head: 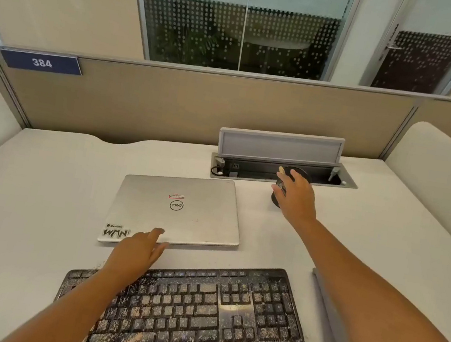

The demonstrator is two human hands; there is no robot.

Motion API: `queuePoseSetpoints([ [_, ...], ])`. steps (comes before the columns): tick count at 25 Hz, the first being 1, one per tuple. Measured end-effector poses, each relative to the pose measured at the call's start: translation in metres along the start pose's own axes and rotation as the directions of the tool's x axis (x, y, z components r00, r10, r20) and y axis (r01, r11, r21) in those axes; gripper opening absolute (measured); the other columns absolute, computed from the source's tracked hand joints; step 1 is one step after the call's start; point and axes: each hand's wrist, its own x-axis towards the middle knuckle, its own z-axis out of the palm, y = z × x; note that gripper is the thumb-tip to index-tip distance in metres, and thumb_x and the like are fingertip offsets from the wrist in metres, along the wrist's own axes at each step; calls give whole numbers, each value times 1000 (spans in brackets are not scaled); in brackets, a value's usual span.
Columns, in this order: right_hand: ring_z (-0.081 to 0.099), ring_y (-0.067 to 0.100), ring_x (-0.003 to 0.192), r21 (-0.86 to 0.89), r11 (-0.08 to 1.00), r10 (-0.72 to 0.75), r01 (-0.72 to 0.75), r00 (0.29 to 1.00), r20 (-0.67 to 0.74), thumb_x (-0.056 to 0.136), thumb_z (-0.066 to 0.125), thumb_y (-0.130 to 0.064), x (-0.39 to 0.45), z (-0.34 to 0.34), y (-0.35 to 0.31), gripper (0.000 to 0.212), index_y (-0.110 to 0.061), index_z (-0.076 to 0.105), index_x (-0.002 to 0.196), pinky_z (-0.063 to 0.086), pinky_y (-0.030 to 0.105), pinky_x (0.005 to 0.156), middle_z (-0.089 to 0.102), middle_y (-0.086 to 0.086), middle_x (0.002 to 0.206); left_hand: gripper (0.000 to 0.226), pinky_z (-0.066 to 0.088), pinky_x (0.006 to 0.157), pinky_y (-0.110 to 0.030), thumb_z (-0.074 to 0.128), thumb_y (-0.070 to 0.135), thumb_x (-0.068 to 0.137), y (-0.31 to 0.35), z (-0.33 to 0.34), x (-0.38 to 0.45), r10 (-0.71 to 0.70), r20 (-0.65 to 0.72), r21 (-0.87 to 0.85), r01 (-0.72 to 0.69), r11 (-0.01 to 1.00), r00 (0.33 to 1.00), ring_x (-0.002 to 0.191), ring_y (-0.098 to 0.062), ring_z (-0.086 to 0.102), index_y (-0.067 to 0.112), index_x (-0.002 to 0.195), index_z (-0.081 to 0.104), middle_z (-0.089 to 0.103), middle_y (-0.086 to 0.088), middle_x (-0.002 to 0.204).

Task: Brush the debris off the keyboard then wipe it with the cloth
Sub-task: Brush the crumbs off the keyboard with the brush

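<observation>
A: Item one, right hand?
B: Fingers and thumb curled round a dark round object standing on the desk; what the object is cannot be told. Just behind it, an open cable tray with its grey lid raised.

A: Item two, left hand?
B: Fingers straight and relaxed, holding nothing. Fingertips lie at the near edge of a closed silver laptop; the wrist is above the far left corner of the keyboard.

A: Item three, keyboard?
B: Black, full size, speckled all over with pale debris. It lies nearer the person than both hands, directly under the left forearm and well short of the right hand, down and to its left.

A: Item four, cloth?
B: Grey, folded, lying just right of the keyboard, partly hidden under the right forearm.

A: Remaining?
B: Tan partition behind the desk, bearing a blue plate numbered 384.
</observation>
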Motion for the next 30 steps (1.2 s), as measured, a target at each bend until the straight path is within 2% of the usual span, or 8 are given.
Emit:
queuePoseSetpoints([
  [3,19,28,144,-182,983,-7,29,993,121,97,35,-48,12,6,0,56,-24,30,147,14,50,115,21,5,156,94,51,68,-31,-5,76,75,0,4,-2,17,-54,-59,-21,998,998,86,-17,62,20,132,46,66,-1,100],
  [8,17,25,145,-127,992,26,-6,987,156,98,34,-46,18,9,2,59,-18,24,149,10,52,115,22,3,156,107,51,70,-30,-20,79,71,0,9,-2,43,-97,-67,-50,997,994,90,-17,62,20,130,47,66,0,104],
  [13,35,25,137,157,977,-123,146,981,-147,99,43,-30,14,-11,-7,50,-12,34,145,21,49,114,37,6,150,109,51,72,-29,-21,79,70,1,2,-3,69,-95,-51,-75,996,993,90,-16,61,19,131,46,65,2,104],
  [17,37,17,134,441,834,-138,333,898,-418,97,48,-18,-4,-41,-51,46,-8,40,141,34,31,109,40,2,147,108,48,73,-27,-18,80,70,4,-5,-5,67,-121,-77,-76,994,990,91,-15,60,19,130,48,65,2,104],
  [20,38,5,128,542,744,-104,390,869,-484,95,52,-13,-32,-55,-82,42,-6,46,137,39,21,103,40,-9,137,102,47,75,-29,-10,80,75,-1,-14,-15,48,-118,-81,-58,995,992,91,-17,60,16,129,49,66,0,103],
  [24,48,9,117,735,626,-54,259,956,-290,88,62,-13,-81,-46,-102,44,-5,53,130,44,3,84,45,-6,127,70,46,79,-36,24,62,92,-25,-31,-35,-72,-156,-136,51,989,985,98,-25,61,10,130,50,67,-8,109],
  [27,53,9,113,726,656,-124,207,978,-166,83,64,-25,-111,-23,-107,46,-11,57,127,48,4,79,50,-9,126,51,47,83,-41,43,39,96,-55,-44,-54,-210,-190,-172,179,969,959,105,-30,58,8,136,42,63,-12,116],
  [30,60,7,101,742,654,-83,144,989,-119,87,63,-8,-127,-10,-118,33,-15,63,119,49,6,76,59,-3,123,51,45,87,-45,45,33,97,-83,-48,-78,-328,-203,-197,290,937,923,111,-32,55,7,140,37,60,-11,122],
])
